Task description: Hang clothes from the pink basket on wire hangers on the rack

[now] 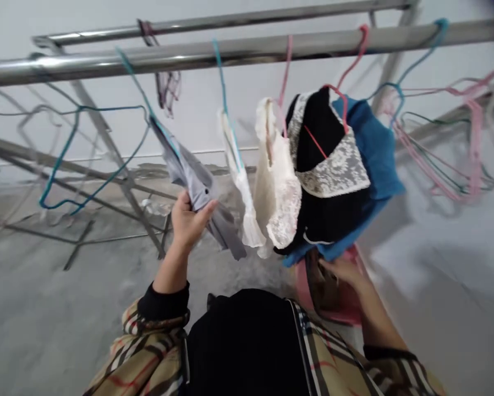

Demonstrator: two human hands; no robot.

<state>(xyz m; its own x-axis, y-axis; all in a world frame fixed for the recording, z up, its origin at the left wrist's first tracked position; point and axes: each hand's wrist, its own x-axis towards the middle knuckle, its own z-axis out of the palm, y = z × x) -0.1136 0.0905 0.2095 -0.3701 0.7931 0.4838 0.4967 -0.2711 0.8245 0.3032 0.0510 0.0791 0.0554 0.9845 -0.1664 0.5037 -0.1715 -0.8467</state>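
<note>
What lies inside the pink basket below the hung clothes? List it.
The right hand reaches into the pink basket, over something brownish that is too blurred to name. The black garment and blue garment hanging above cover the rest.

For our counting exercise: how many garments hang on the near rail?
5, left to right: grey garment held by the left hand, white one, cream lace one, black lace-collared one, blue one. Overlap may hide more.

two steel rails (239, 52) are seen overhead. a cream lace garment (276, 192), a black lace-trimmed top (325, 165) and a blue cloth (377, 148) are hung there; empty hangers (445, 165) are bunched at right.
</note>
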